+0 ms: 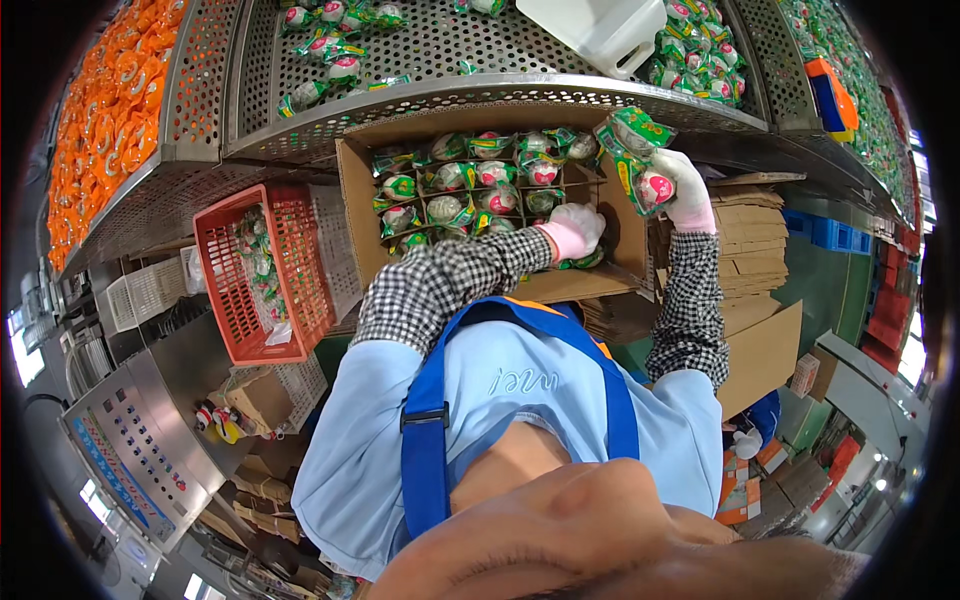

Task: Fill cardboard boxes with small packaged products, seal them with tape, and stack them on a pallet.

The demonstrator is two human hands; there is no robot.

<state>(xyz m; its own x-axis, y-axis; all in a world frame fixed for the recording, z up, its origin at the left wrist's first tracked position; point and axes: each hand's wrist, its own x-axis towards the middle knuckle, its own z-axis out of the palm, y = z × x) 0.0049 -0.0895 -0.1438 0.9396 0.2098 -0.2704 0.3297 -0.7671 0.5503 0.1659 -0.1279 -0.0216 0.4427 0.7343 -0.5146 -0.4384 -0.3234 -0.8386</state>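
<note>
An open cardboard box [622, 217] with cardboard dividers stands before me. Many of its cells hold egg-shaped items [448, 210] in clear and green plastic wrappers, some showing pink round labels. My left hand [576, 231], in a white and pink glove, reaches into the box's right part with its fingers curled down; whatever is under them is hidden. Over the box's right side, my right hand [684, 187], gloved alike, grips wrapped egg-shaped items [654, 189], at least two of them.
Beyond the box runs a perforated metal table [450, 45] bearing loose wrapped items and a white plastic scoop-like container [600, 30]. Left stands a red plastic crate [300, 277] with more green packets. Orange packets [124, 97] fill the far-left tray. Flattened cardboard [750, 240] is stacked right.
</note>
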